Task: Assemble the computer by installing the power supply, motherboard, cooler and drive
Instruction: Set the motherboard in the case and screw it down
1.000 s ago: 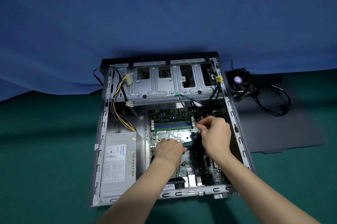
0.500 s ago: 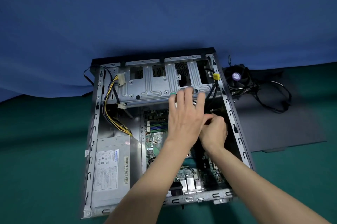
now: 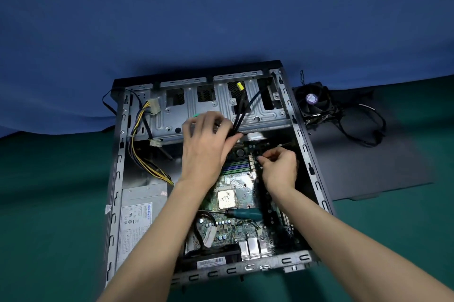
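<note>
An open grey computer case [image 3: 118, 179] lies flat on the table. The green motherboard [image 3: 235, 193] sits inside it, with the bare processor [image 3: 226, 199] showing. The grey power supply [image 3: 141, 218] fills the near left corner. My left hand [image 3: 206, 147] grips a bundle of black cables [image 3: 242, 115] and holds it up against the drive cage [image 3: 221, 107]. At the board's far right edge, my right hand [image 3: 278, 169] pinches something small that I cannot make out. A green-handled screwdriver [image 3: 242, 213] lies across the board. The black cooler fan [image 3: 315, 101] sits outside the case, to the right.
The case's dark side panel [image 3: 373, 166] lies flat on the right, under the cooler and its looped black wire [image 3: 368, 129]. Yellow and black supply wires [image 3: 140, 144] run along the case's left wall. Green cloth covers the table and blue cloth hangs behind.
My left hand left the screwdriver on the board, reached to the far side and took hold of the black cables, lifting them. My right hand stayed at the board's right edge.
</note>
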The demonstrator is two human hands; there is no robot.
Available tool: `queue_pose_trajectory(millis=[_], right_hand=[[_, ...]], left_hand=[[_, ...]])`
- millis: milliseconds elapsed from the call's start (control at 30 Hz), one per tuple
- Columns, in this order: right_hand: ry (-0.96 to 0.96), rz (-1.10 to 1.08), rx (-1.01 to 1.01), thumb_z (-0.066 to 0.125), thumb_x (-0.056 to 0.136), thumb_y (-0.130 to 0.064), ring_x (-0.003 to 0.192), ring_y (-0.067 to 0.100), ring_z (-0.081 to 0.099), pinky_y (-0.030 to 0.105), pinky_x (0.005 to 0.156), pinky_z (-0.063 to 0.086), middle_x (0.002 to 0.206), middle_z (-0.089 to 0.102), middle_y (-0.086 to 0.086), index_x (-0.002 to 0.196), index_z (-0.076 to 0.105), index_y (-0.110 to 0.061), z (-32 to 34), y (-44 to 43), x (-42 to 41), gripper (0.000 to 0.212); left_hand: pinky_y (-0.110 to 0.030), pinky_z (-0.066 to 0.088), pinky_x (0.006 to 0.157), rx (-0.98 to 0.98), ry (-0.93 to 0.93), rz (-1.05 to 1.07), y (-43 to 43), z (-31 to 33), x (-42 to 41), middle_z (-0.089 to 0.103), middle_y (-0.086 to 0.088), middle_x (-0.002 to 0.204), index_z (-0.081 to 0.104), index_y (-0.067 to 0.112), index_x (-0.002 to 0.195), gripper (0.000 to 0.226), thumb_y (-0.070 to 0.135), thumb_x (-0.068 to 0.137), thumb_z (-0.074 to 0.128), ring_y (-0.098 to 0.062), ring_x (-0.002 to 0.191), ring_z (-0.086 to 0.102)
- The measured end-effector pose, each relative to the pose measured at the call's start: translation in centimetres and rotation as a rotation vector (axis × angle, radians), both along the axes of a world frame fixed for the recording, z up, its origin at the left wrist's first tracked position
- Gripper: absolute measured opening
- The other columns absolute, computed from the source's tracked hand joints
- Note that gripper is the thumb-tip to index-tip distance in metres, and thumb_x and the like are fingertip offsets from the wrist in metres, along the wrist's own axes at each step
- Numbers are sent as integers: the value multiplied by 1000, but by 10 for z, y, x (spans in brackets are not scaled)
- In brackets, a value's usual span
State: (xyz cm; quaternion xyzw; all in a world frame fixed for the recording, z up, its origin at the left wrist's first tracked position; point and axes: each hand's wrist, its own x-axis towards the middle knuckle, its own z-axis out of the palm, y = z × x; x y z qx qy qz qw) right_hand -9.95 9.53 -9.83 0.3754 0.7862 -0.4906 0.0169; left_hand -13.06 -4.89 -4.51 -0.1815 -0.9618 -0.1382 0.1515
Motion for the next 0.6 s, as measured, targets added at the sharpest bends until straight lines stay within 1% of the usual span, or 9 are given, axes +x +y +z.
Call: queue_pose_trajectory(millis=[100, 233, 300, 400, 433, 467, 533, 567, 600], right_hand=[[23, -48, -89, 73, 82, -9, 60, 3, 53, 17, 50, 34, 65, 60, -7, 81, 68, -8, -2, 0, -7, 5], [77, -98, -151, 72, 82, -3, 65, 11, 59, 16, 54, 39, 66, 62, -6, 73, 66, -14, -5, -3, -15, 15], [106, -83, -96, 68, 82, 3, 67, 12, 59, 17, 58, 40, 65, 62, -7, 68, 65, -17, -8, -6, -18, 24], [107, 40, 21, 54, 79, 15, 61, -3, 51, 5, 53, 35, 64, 60, -6, 76, 71, -7, -12, -12, -18, 29], [96, 104, 81, 50, 77, 17, 62, -3, 50, 5, 56, 33, 63, 57, -6, 78, 71, -4, -14, -14, -19, 29], [80, 162, 121, 49, 76, 16, 66, 7, 54, 8, 60, 31, 66, 56, -1, 79, 69, -2, -16, -16, -21, 26], [38, 195, 173, 53, 81, 8, 93, 31, 56, 20, 71, 30, 92, 60, 16, 88, 63, 1, -22, -18, -29, 14], [17, 179, 163, 56, 86, 2, 107, 36, 51, 26, 83, 32, 107, 57, 21, 99, 60, 3, -23, -18, -35, 14], [-2, 182, 160, 58, 90, -4, 116, 36, 47, 29, 92, 31, 119, 53, 23, 110, 56, 4, -25, -16, -42, 22]], left_hand=[[-44, 38, 87, 3, -16, -43, -5, 0, -2, 58, -12, 107, 61, 6, 95, 32, 38, 92, 55, -31, 102, 56], [-40, 35, 80, -25, -14, -132, -15, 3, -14, 54, -11, 105, 59, 7, 97, 36, 43, 93, 51, -29, 98, 51], [-37, 32, 78, -5, -45, -182, -21, 5, -21, 52, -8, 104, 58, 9, 94, 36, 45, 92, 52, -27, 97, 49], [-35, 30, 77, 51, -113, -201, -24, 7, -27, 47, -4, 102, 54, 14, 85, 33, 47, 89, 54, -23, 97, 45], [-34, 29, 78, 76, -132, -196, -24, 6, -28, 46, -2, 102, 52, 16, 81, 32, 48, 88, 54, -21, 97, 44], [-32, 28, 79, 104, -154, -191, -24, 6, -29, 44, 1, 101, 49, 18, 78, 32, 49, 86, 54, -20, 97, 43], [-28, 24, 80, 170, -199, -181, -26, 5, -30, 42, 5, 99, 47, 21, 73, 31, 50, 83, 55, -15, 97, 42], [-27, 22, 81, 201, -219, -175, -26, 4, -31, 41, 7, 99, 47, 22, 71, 32, 51, 81, 55, -13, 98, 42], [-25, 21, 81, 224, -234, -169, -27, 4, -32, 40, 9, 99, 47, 23, 70, 33, 53, 80, 56, -12, 98, 42]])
